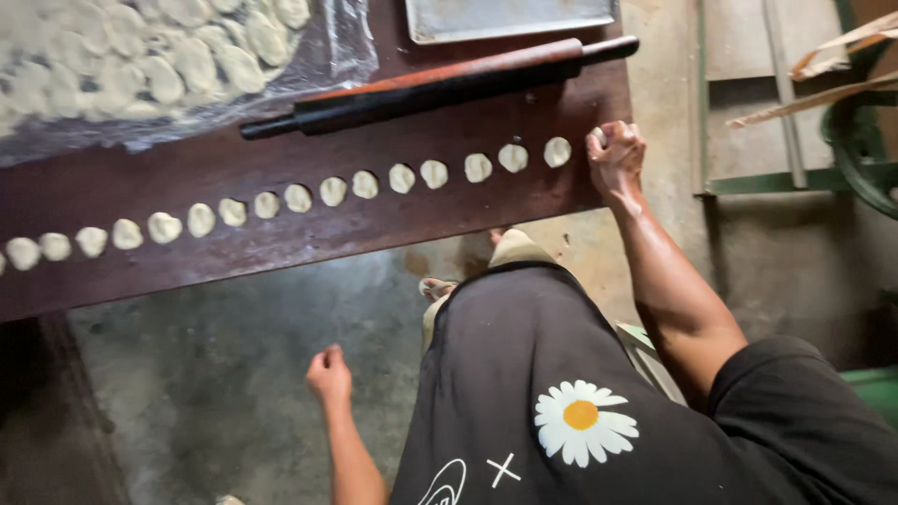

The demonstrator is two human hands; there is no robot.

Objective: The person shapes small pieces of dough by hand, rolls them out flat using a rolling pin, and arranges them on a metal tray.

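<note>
- right hand (pixel 615 150) clenched around a small dough piece (pixel 597 137), at the counter (pixel 374 220) edge, just beside the end of the dough-round row (pixel 557 151).
- left hand (pixel 328 374) loosely curled, holding nothing, hanging below the counter.

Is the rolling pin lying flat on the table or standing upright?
Lying flat: the rolling pin rests lengthwise on the table.

Person in black short-sleeved shirt (pixel 804 411), arms bare below sleeve. Black garment (pixel 524 374) over lap printed with white daisy (pixel 585 421), yellow centre, plus white cross and partial white outline near lower edge.
</note>
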